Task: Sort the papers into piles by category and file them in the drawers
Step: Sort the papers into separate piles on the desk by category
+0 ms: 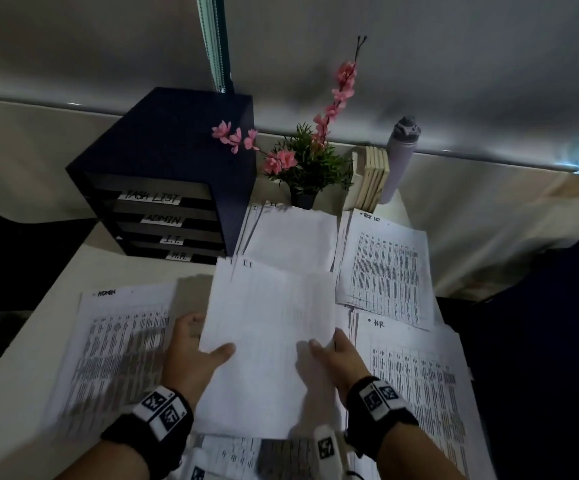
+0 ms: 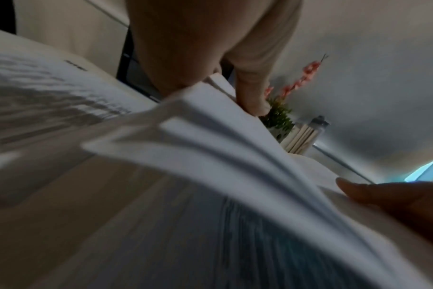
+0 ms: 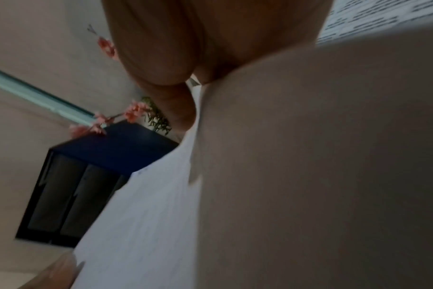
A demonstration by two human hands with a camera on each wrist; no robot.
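I hold a thin stack of white papers [image 1: 267,327] headed I.T. above the middle of the table. My left hand [image 1: 194,351] grips its left edge, thumb on top, and my right hand [image 1: 333,355] grips its right edge the same way. The left wrist view shows the fanned sheets [image 2: 210,146] between thumb and fingers. On the table lie an ADMIN pile [image 1: 118,351] at left, an H.R. pile [image 1: 416,386] at right, a TASK LIST pile [image 1: 385,268] at far right and another I.T. pile [image 1: 288,237] behind. A dark drawer unit [image 1: 163,188] has labelled drawers.
A potted plant with pink flowers [image 1: 309,164] stands beside the drawer unit. A row of books [image 1: 371,178] and a grey bottle [image 1: 400,154] stand at the back right. More printed sheets [image 1: 264,455] lie near the table's front edge.
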